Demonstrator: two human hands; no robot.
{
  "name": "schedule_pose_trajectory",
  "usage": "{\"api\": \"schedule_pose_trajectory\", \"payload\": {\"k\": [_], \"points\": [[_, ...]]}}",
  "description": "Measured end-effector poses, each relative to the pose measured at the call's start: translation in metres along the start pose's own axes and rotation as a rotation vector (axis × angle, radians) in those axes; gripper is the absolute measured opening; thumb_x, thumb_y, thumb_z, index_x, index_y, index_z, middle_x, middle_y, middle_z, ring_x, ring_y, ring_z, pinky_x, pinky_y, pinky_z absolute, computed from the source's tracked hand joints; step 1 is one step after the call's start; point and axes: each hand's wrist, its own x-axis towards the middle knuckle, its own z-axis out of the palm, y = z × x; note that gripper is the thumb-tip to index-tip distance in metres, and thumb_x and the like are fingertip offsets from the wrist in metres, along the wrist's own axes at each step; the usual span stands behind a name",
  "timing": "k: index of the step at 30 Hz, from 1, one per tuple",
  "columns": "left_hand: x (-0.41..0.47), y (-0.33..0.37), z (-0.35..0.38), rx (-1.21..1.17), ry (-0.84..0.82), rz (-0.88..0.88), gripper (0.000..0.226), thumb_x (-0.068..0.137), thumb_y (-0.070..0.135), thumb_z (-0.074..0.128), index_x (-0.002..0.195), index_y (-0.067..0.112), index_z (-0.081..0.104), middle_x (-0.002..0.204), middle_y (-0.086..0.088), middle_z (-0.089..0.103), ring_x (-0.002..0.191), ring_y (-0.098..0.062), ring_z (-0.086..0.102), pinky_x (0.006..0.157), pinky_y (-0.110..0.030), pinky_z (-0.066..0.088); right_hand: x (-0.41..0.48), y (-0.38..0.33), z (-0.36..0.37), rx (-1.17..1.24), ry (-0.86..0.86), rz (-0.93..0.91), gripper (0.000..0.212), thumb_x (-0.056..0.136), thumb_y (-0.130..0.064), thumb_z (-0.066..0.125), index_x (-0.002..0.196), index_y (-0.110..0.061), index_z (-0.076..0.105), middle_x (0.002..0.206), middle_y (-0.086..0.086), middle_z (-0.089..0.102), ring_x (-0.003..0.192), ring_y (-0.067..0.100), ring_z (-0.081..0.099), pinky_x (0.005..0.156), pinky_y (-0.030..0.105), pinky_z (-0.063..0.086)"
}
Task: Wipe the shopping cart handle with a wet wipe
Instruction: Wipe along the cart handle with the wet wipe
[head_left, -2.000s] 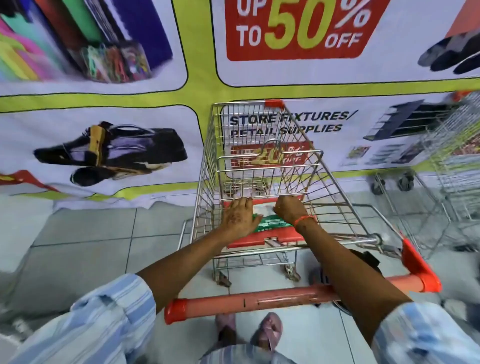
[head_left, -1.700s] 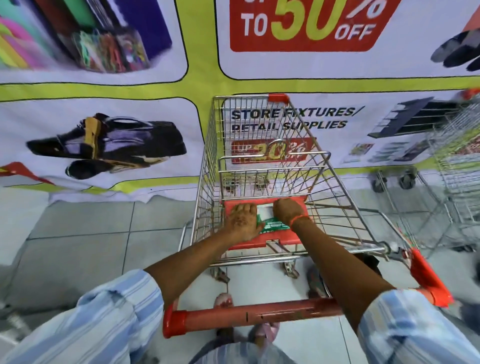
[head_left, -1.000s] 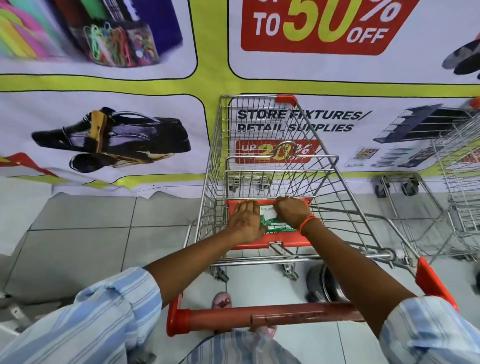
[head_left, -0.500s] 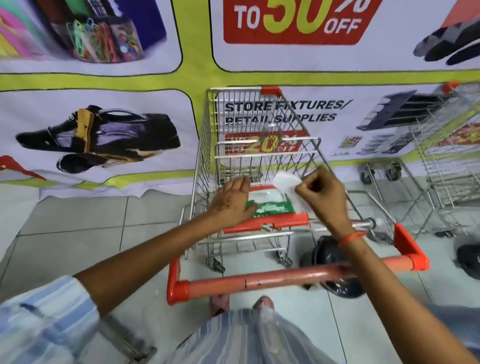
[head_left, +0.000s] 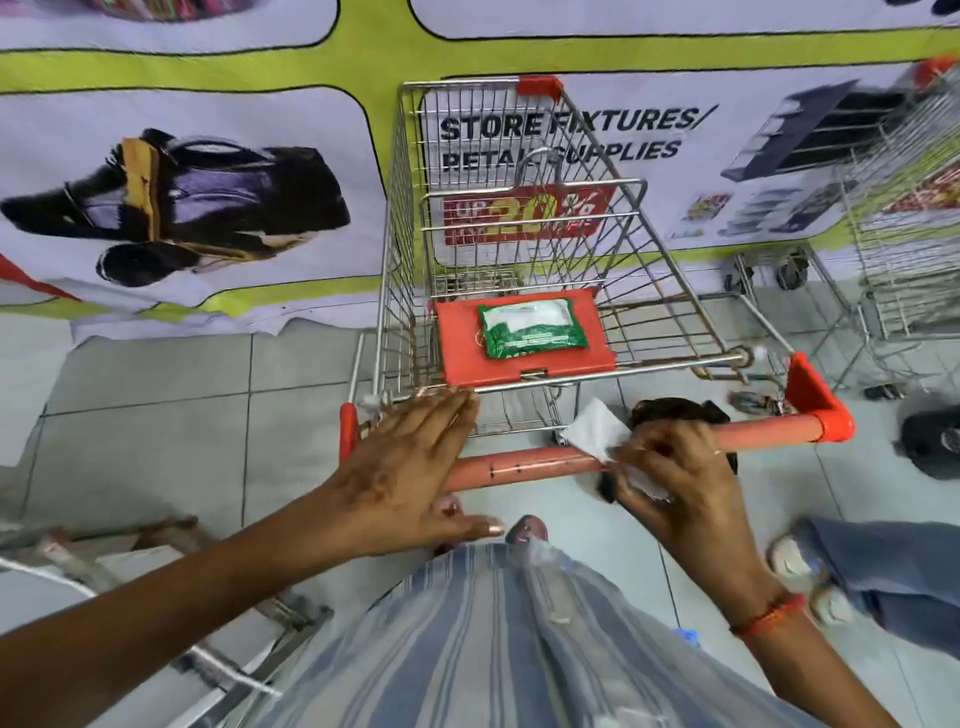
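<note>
Both hands sit at the orange tubular cart handle, which runs crosswise in front of the person, its long axis left to right and rising slightly toward the right end cap. The right hand is pinched on a thin white wet wipe, fingers curled over the bar just right of its middle; one corner of the wipe sticks up free beyond the bar, the rest is bunched under the fingers against it. The left hand is spread flat, fingers together, lying over the bar's left end, holding nothing. The right hand is therefore the one placed to wipe, and its stroke would have to follow the bar sideways; bare handle lies on both sides of it. Beyond both hands, the green and white wipes packet rests on the orange fold-down seat flap.
</note>
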Motion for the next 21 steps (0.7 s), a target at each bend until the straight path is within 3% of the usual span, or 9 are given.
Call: {"api": "schedule_pose_trajectory", "payload": {"k": [3,5,9,12,17,21], "points": [[-0.004,-0.005,0.010,0.023,-0.034,-0.021,0.109,0.072,0.084,0.022,0.144,0.003,0.022,0.149,-0.018,0.031,0.136,-0.032,0.030,0.108,-0.042,0.006,0.001,-0.009,0.007,0.099,-0.039,-0.054,0.016,0.083,-0.018,0.062,0.097,-0.013,0.066,0.108,0.006,0.068,0.101,0.021,0.061,0.095,0.021,0.044],[-0.004,-0.007,0.014,0.068,-0.032,-0.029,0.105,0.072,0.080,0.031,0.142,0.001,0.029,0.144,-0.019,0.039,0.131,-0.033,0.038,0.105,-0.043,0.013,0.006,-0.018,0.012,0.140,-0.097,-0.094,0.015,0.083,-0.016,0.062,0.096,-0.012,0.067,0.108,0.001,0.071,0.101,0.015,0.065,0.104,0.017,0.039],[-0.001,-0.008,0.022,0.126,0.036,-0.030,0.095,0.072,0.074,0.039,0.132,0.000,0.044,0.131,-0.018,0.055,0.118,-0.031,0.054,0.100,-0.044,0.030,0.017,-0.051,0.033,0.112,-0.229,-0.176,0.027,0.084,-0.012,0.063,0.110,-0.013,0.068,0.112,0.001,0.072,0.104,0.015,0.067,0.100,0.021,0.044],[0.000,-0.007,0.025,0.103,0.081,-0.025,0.092,0.073,0.072,0.042,0.132,0.000,0.044,0.131,-0.018,0.055,0.119,-0.030,0.053,0.099,-0.044,0.038,0.020,-0.062,0.045,0.076,-0.264,-0.319,0.024,0.090,-0.026,0.055,0.108,-0.018,0.069,0.115,-0.001,0.072,0.106,0.011,0.067,0.104,0.032,0.046],[0.000,-0.007,0.026,0.163,0.132,-0.018,0.090,0.075,0.070,0.042,0.131,0.000,0.046,0.129,-0.017,0.056,0.117,-0.030,0.054,0.098,-0.042,0.041,0.005,-0.012,0.007,0.044,-0.165,-0.189,0.028,0.094,-0.024,0.048,0.102,-0.012,0.072,0.112,0.004,0.072,0.105,0.014,0.067,0.111,0.030,0.035],[0.001,-0.007,0.026,0.190,0.150,-0.016,0.089,0.075,0.069,0.040,0.130,-0.001,0.046,0.128,-0.018,0.057,0.116,-0.031,0.055,0.097,-0.042,0.042,0.005,-0.020,0.015,0.031,-0.100,-0.154,0.027,0.093,-0.026,0.051,0.096,-0.010,0.073,0.106,0.005,0.074,0.099,0.015,0.070,0.109,0.031,0.039]]}}
